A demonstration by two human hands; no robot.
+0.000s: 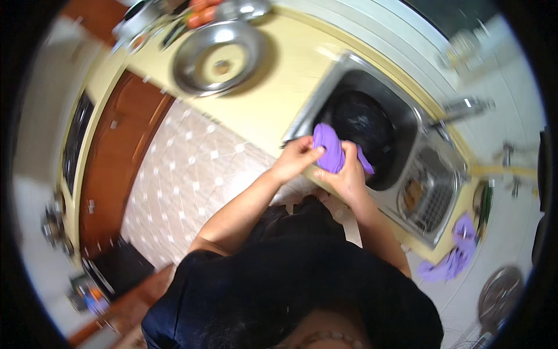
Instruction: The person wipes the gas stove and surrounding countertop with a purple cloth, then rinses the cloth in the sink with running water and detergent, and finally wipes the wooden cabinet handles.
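Note:
Both hands hold a folded purple cloth (330, 150) over the near edge of the large sink basin. My left hand (298, 158) pinches its left side between thumb and fingers. Around its right part closes my right hand (348, 172), and a loose end of the cloth hangs out beyond the knuckles. Behind the cloth, a dark round vessel (362, 120), perhaps a pan or basin, lies in the steel sink (403, 98). Its contents cannot be told.
A wide metal bowl (250, 48) stands on the yellow counter (290, 52), near red tomatoes (201, 17). The faucet (440, 128) rises behind the sink. A smaller basin (453, 205) holds a strainer and something brown. Another purple cloth (462, 251) lies at the right.

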